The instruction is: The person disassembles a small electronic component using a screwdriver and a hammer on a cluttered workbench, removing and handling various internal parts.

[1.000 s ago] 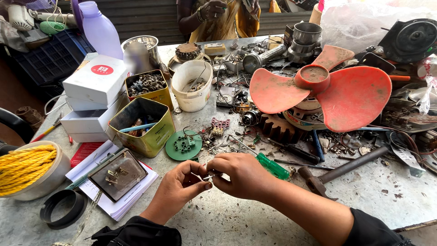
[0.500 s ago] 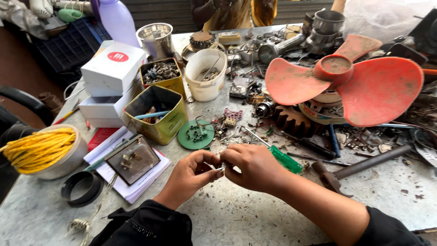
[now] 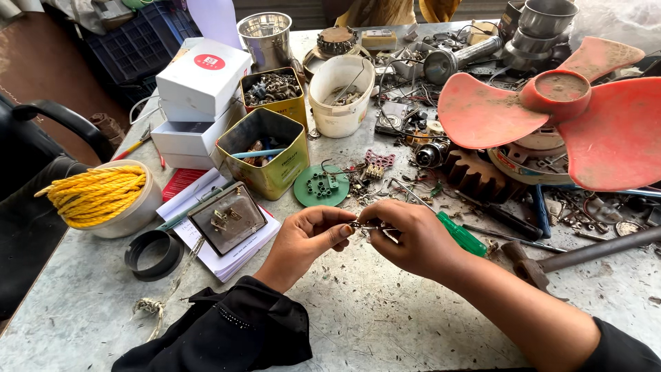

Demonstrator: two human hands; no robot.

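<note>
My left hand and my right hand meet over the grey metal table. Between their fingertips they pinch a small metal part, too small to tell its kind. A green-handled screwdriver lies just behind my right hand, its tip pointing back left. A round green disc with small pieces on it rests a little beyond my hands. Both sleeves are black.
A red fan blade lies at the right, above a brown gear and scattered screws. Two yellow tins, white boxes, a white cup, a yellow rope bowl, a black ring and a hammer crowd the table.
The camera has tilted and moved closer to the table. My hands stay together on the small part, fingers shifting slightly.
</note>
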